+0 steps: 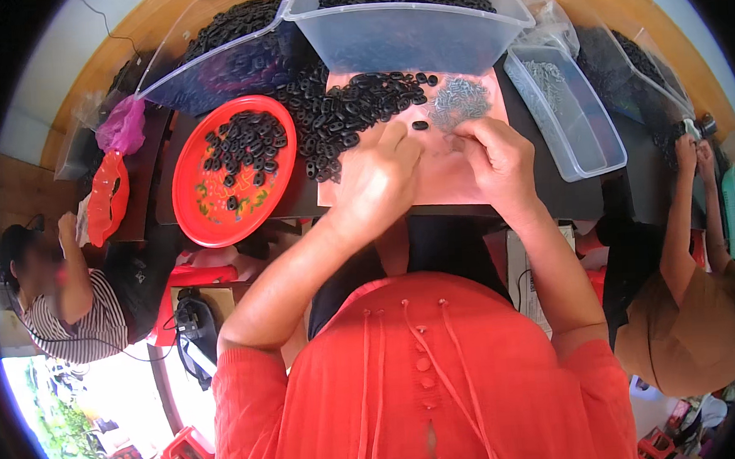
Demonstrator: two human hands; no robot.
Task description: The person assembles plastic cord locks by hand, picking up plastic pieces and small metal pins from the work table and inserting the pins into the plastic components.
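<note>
centre frame: left hand [379, 172] & right hand [497, 158] both curled, fingertips pinched together over the pink mat [448, 179]; can't tell what's btwn them, prob a small part. black rings [353, 105] piled just above, silver screws [459, 100] upper right of the pile. best keep pinch low, take 1 at a time. red tray [196, 213] left.

Black rubber rings [341, 114] on a pink mat [448, 171], red plate [217, 212], clear plastic bins [411, 36], silver-grey screws [459, 102].
</note>
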